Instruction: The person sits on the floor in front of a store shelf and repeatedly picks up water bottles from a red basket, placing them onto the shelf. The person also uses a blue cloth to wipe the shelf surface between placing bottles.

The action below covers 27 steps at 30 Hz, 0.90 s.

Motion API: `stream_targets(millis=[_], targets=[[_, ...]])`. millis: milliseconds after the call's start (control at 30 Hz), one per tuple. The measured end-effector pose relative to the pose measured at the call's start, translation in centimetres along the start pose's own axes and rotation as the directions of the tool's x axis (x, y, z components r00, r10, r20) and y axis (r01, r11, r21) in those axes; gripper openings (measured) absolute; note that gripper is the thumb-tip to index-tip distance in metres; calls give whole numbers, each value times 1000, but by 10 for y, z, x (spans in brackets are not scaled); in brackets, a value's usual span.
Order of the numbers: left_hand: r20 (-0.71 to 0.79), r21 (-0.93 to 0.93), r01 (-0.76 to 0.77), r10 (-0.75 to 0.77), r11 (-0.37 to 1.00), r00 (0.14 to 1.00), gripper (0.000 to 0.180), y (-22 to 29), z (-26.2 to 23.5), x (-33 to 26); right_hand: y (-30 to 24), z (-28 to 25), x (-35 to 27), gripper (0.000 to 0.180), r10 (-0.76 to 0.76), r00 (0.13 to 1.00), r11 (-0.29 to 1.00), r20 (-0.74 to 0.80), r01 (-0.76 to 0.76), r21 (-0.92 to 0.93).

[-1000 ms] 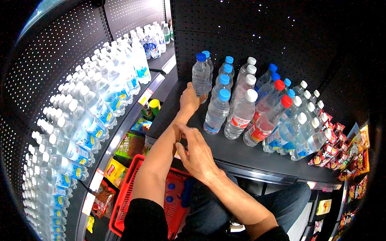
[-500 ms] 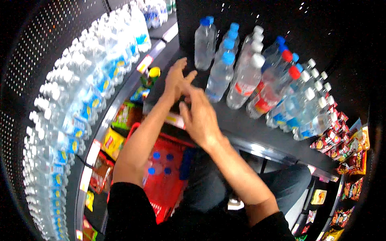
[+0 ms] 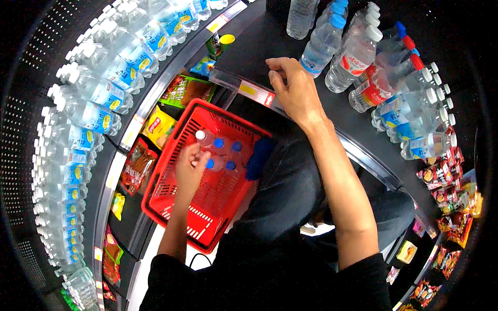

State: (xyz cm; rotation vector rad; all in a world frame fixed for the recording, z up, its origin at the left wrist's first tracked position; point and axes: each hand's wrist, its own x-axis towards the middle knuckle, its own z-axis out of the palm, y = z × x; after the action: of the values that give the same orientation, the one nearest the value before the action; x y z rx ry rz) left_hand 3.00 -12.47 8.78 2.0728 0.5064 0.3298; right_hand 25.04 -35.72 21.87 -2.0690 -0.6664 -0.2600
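Observation:
My left hand [image 3: 190, 167] is inside the red shopping basket [image 3: 147, 205], its fingers bent and apart, slightly blurred, with nothing visible between them. Beside its fingertips stand several blue-capped bottles [image 3: 219, 143] and a bottle with a white cap [image 3: 201, 135]. Over the dark shelf's front edge hangs my right hand [image 3: 300, 92], empty, with thumb and forefinger apart. Closest to it are a clear bottle with a light-blue cap [image 3: 322, 49] and a white-capped bottle with a red label [image 3: 353, 65], both upright on the shelf.
Rows of clear water bottles [image 3: 98, 116] line the left shelf. Below them hang snack packets, including a yellow bag [image 3: 158, 127]. Red-capped bottles [image 3: 371, 93] and packaged snacks [image 3: 441, 176] stand at the right. My bent leg [image 3: 288, 186] is beside the basket.
My left hand has left the shelf and moved down into the basket. My right hand has shifted right and up, apart from the left. The view has tilted downward, showing more basket.

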Motion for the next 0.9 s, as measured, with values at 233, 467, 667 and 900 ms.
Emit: stream_targets(millis=[233, 467, 667, 900], targets=[[-27, 138, -34, 38, 990, 999, 50, -107, 55, -28, 0, 5, -1, 23, -12, 997, 999, 73, 15, -49], [-191, -21, 27, -30, 999, 981, 40, -150, 70, -23, 1, 8, -2, 21, -21, 991, 994, 133, 35, -107], [-233, -211, 151, -200, 966, 952, 30, -126, 15, -29, 2, 9, -5, 22, -13, 982, 989, 190, 41, -143], [-143, -379, 98, -163, 920, 976, 27, -19, -81, -18, -3, 13, -6, 21, -28, 954, 999, 298, 36, -22]])
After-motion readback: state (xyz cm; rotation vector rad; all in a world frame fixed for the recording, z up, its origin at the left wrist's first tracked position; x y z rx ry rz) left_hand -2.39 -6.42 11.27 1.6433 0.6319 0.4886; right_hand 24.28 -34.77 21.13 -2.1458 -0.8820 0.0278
